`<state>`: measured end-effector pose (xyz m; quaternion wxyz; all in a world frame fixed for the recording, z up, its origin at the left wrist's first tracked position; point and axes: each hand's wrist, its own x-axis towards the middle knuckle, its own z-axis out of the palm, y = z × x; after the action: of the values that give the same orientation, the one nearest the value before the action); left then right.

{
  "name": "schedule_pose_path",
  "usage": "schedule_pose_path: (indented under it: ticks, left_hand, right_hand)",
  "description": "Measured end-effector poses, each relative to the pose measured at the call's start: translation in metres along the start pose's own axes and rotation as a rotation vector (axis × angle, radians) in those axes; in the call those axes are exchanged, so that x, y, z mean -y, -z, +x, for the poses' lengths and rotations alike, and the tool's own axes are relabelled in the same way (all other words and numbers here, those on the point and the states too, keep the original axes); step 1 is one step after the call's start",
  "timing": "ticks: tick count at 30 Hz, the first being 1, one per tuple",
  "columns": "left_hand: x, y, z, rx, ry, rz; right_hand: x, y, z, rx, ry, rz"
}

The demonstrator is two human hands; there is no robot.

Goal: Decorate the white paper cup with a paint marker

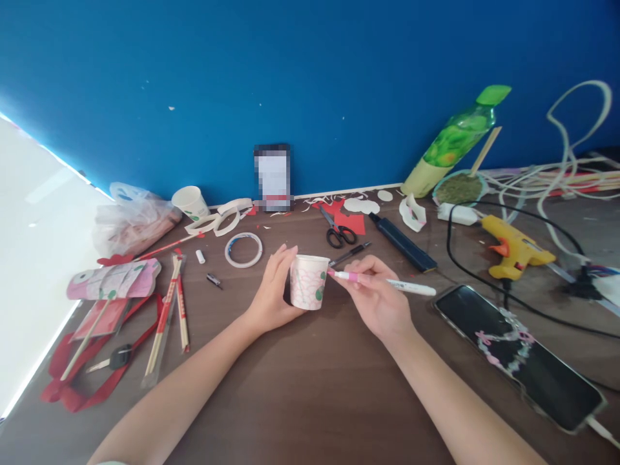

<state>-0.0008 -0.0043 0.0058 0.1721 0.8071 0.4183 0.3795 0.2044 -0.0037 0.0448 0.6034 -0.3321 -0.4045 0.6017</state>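
My left hand wraps round the left side of a white paper cup that stands on the brown table; pink scale-like lines cover the cup's wall. My right hand pinches a pink-tipped white marker, whose tip touches the cup's right side.
Black scissors, a tape roll, chopsticks, a paper fish craft, a second cup, a plastic bag, a phone, a yellow glue gun, a green bottle and cables lie around. A blue wall stands behind.
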Motion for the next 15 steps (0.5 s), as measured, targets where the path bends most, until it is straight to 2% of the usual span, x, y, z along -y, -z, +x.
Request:
schedule_pose_path:
  ticks: [6,15]
  left_hand:
    - [0.001,-0.001,-0.002,-0.023,0.026,-0.018]
    - [0.002,-0.001,0.0,-0.047,-0.069,-0.038]
  right_hand:
    - [0.004,0.003,-0.004,0.053,0.132,-0.06]
    - [0.0,-0.004,-0.014,0.083,0.409,-0.402]
